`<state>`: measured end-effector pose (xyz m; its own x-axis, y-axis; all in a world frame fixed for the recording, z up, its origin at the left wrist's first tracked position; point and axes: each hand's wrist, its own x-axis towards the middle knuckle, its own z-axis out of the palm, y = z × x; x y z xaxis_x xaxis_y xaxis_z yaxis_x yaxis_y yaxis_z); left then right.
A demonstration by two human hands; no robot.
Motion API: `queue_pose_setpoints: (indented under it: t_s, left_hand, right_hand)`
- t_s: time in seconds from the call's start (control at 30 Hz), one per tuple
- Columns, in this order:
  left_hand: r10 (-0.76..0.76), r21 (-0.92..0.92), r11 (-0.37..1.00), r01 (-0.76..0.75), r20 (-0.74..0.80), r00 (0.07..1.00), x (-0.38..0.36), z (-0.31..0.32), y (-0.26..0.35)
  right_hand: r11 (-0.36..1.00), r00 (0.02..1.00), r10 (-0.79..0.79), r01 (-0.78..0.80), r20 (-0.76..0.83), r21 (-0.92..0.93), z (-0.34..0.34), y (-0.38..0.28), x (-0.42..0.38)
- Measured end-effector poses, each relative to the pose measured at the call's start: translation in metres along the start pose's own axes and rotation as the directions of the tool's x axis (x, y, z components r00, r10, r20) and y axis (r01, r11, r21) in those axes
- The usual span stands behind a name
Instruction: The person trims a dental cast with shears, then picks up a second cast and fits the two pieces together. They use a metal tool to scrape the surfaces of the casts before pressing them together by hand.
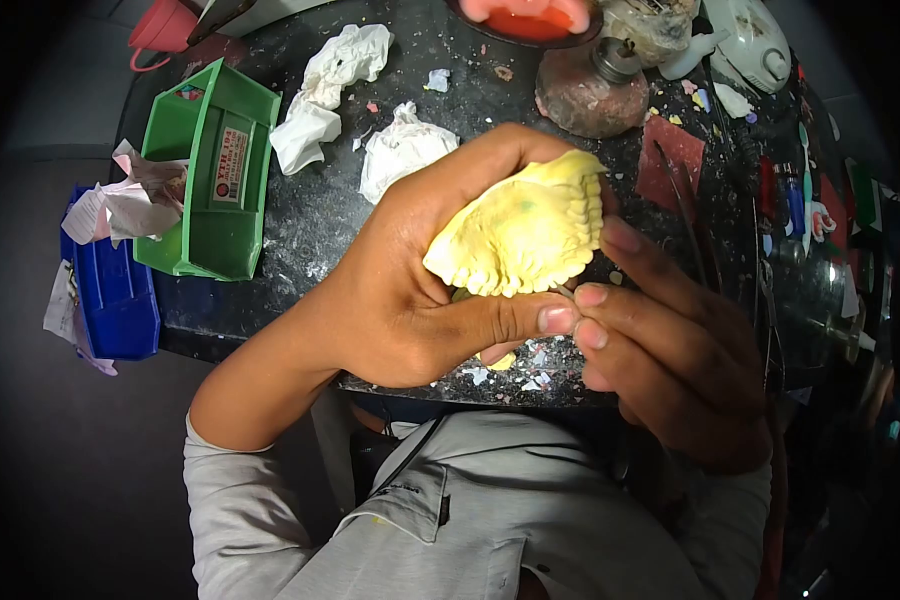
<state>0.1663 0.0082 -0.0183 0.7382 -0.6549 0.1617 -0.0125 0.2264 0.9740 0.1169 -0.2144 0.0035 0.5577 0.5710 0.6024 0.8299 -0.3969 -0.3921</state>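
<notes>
My left hand (400, 300) is wrapped round a yellow dental cast (518, 232), holding it above the black table. Its row of moulded teeth runs along the lower and right edges of the cast. Close to the left thumb tip, my right hand (670, 345) pinches a thin wire-like metal piece (564, 292) below the teeth. Most of that piece is hidden by the fingers, and its full shape cannot be made out. The right fingertips touch or nearly touch the left thumb.
A green bin (235, 185) and a blue bin (118, 300) with papers stand left. Crumpled white tissue (405, 150) lies behind the left hand. A spirit lamp (595, 90), a red wax sheet (667, 165) and several tools are at the back right. Plaster crumbs litter the table (300, 250).
</notes>
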Motion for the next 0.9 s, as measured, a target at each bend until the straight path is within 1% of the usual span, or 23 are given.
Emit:
queue_pose_setpoints:
  t_s: [0.1,0.17,0.2,0.23,0.3,0.33,0.4,0.63,0.73,0.8,0.9]
  left_hand:
    - [-0.024,0.008,1.0,0.024,-0.033,0.999,0.0,0.001,-0.001]
    - [0.025,-0.225,0.974,-0.027,-0.011,1.0,0.0,0.002,-0.001]
    - [-0.002,0.003,1.0,0.002,0.003,1.0,0.0,-0.001,0.0]
    - [-0.002,0.002,1.0,0.002,0.003,1.0,0.001,0.001,0.003]
    - [-0.217,0.028,0.975,0.22,-0.082,0.973,0.002,0.005,0.013]
    - [-0.216,0.028,0.975,0.219,-0.084,0.973,0.002,0.004,0.014]
    - [-0.208,0.099,0.971,0.216,-0.085,0.975,0.002,0.004,0.014]
    - [-0.21,0.124,0.967,0.224,-0.116,0.971,0.002,0.005,0.016]
    - [-0.17,0.141,0.972,0.185,-0.116,0.979,0.002,0.004,0.012]
    - [-0.201,0.074,0.974,0.213,-0.146,0.969,0.002,0.006,0.011]
    - [-0.231,0.031,0.971,0.238,-0.15,0.961,0.003,0.004,0.01]
  right_hand:
    - [1.0,0.999,0.027,-0.027,0.022,0.006,-0.003,-0.002,0.002]
    - [0.999,0.998,0.046,-0.046,0.037,0.009,-0.002,-0.003,0.002]
    - [0.998,0.998,0.059,-0.06,0.034,0.028,0.0,-0.003,0.001]
    - [0.996,0.997,0.072,-0.074,0.032,0.047,0.001,-0.003,0.0]
    - [0.994,0.996,0.087,-0.088,0.023,0.059,0.002,-0.005,0.001]
    - [0.992,0.995,0.103,-0.103,0.011,0.072,0.003,-0.006,0.001]
    - [0.992,0.995,0.097,-0.098,0.011,0.074,0.004,-0.006,0.001]
    - [0.993,0.995,0.104,-0.104,0.01,0.046,0.006,-0.007,0.001]
    - [0.996,0.996,0.083,-0.083,0.013,0.027,0.008,-0.005,0.0]
    - [0.996,0.997,0.078,-0.078,0.009,0.03,0.01,-0.003,-0.001]
    - [0.997,0.998,0.069,-0.069,0.005,0.027,0.01,-0.003,-0.001]
